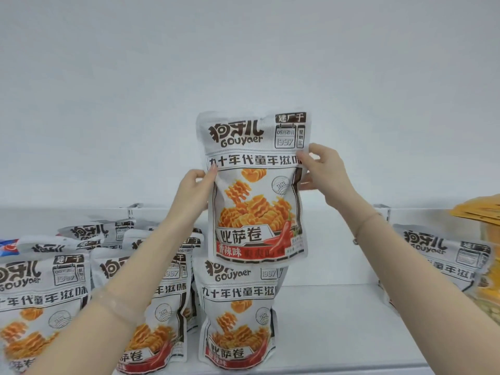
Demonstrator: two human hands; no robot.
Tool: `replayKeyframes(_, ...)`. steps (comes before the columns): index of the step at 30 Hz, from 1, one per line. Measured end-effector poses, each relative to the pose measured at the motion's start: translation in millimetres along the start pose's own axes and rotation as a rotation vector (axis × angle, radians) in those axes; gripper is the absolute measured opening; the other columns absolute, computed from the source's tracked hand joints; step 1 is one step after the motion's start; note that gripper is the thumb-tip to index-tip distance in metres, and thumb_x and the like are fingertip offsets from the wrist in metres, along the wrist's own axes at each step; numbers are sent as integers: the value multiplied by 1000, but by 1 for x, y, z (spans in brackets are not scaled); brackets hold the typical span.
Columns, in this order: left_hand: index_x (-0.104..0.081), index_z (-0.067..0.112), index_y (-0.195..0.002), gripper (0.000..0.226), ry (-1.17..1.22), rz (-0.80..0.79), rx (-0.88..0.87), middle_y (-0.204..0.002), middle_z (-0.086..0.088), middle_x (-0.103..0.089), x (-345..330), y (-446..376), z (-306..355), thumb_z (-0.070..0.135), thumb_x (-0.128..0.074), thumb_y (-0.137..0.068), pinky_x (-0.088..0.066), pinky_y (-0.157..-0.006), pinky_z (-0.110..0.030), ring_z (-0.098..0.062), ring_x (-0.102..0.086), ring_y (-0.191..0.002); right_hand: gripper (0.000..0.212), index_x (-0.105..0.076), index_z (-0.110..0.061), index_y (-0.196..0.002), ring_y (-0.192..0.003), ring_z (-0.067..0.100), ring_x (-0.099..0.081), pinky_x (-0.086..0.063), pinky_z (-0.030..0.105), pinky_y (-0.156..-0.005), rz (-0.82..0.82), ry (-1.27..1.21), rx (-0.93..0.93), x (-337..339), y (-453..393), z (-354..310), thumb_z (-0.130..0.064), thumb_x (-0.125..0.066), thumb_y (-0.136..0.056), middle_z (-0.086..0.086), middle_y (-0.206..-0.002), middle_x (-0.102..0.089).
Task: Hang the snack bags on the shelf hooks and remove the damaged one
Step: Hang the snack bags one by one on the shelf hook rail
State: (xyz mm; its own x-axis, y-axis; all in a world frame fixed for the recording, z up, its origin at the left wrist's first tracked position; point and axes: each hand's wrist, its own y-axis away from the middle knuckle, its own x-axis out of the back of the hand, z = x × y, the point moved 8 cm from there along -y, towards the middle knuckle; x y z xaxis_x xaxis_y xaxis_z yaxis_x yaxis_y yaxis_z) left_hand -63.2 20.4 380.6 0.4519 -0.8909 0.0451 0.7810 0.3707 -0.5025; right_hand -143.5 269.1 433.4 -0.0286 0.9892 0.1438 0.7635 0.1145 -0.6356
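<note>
Above the white shelf (338, 315), against the plain pale wall (243, 50), a grey-and-white snack bag (254, 185) printed with "GOUyaer" and orange ridged snacks is held upright in the air, facing the camera, over the middle of the shelf. Along the shelf's left part stands a crowded group of matching bags (108, 280), overlapping one another in several rows. Directly below the raised bag, at the shelf's front edge, a single matching bag (238, 315) stands upright, its top partly covered by the raised bag's lower edge. Toward the shelf's right end another matching bag (443, 255) leans at a tilt, touching yellow-orange packets (484, 212) at the far right edge. A blue packet (8, 246) shows at the far left edge. The left hand (193, 188) grips the raised bag's left edge at mid-height, thumb on the front face. The right hand (323, 169) pinches the bag's right edge slightly higher, thumb on the front, fingers behind. Both forearms reach up from the lower corners. Whether the raised bag is damaged cannot be told.
</note>
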Motion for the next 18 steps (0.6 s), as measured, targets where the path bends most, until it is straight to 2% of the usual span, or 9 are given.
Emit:
replayKeyframes(2,-45,19,-119,49,7,-40,-6,-109,0,-67,-8,-11,19,48,-64,-85,-54,-81,-37,-12,-66,-97,20,-67,-7,-99,-64,27,-60,-63,44,-62,99,20,62,2,-10,-7,-22,-54,-97,17,-79,-68)
replayKeyframes(5,-45,20,-108,47,-56,-61,-93,-102,6,-65,-16,-29,35,22,-80,-76,-53,-59,-25,-5,-68,-86,20,-68,-10,-98,-69,24,-62,-63,47,-68,124,-20,86,-1,-22,-4,-24,-53,-96,13,-79,-71)
replayKeyframes(6,-43,18,-109,52,-81,-39,-111,-103,6,-64,-16,-37,36,19,-82,-74,-51,-59,-25,-8,-67,-90,20,-68,-12,-98,-71,23,-62,-63,47,-70,113,-41,75,-3,-26,0,-24,-53,-96,10,-79,-71)
replayKeyframes(9,-36,13,-117,70,-156,10,-135,-109,1,-63,-17,-56,29,21,-86,-68,-55,-75,-38,-22,-65,-101,15,-65,-14,-106,-74,25,-61,-60,53,-75,36,-84,-8,-9,-31,16,-21,-58,-94,8,-84,-70)
replayKeyframes(10,-35,12,-116,71,-191,23,-143,-109,-1,-63,-18,-60,24,23,-86,-67,-55,-81,-43,-25,-65,-102,19,-61,-17,-111,-76,24,-62,-58,55,-77,-26,-68,-75,-13,-31,24,-20,-62,-92,4,-88,-70)
replayKeyframes(12,-35,11,-114,71,-248,48,-140,-110,-4,-64,-19,-64,10,24,-86,-67,-54,-87,-48,-28,-65,-101,41,-53,-24,-121,-86,18,-64,-56,58,-79,-189,-51,-233,-25,-26,42,-21,-73,-86,-3,-100,-69)
replayKeyframes(14,-35,11,-113,70,-279,63,-116,-107,-3,-63,-20,-67,-9,23,-86,-68,-55,-85,-46,-29,-65,-99,53,-48,-26,-123,-93,24,-67,-58,58,-77,-271,-106,-303,-34,-22,56,-18,-79,-81,1,-110,-69)
replayKeyframes(16,-37,9,-113,69,-298,73,-74,-103,-2,-60,-22,-70,-29,23,-86,-68,-54,-79,-42,-28,-63,-98,54,-47,-25,-119,-96,31,-71,-61,55,-75,-242,-153,-281,-40,-22,68,-14,-81,-79,8,-116,-70)
replayKeyframes(18,-41,7,-112,67,-357,83,-9,-102,-4,-58,-20,-73,-47,28,-86,-67,-50,-76,-41,-29,-59,-97,53,-47,-24,-117,-100,29,-71,-63,49,-71,-201,-197,-262,-47,-19,83,-12,-81,-78,9,-119,-69)
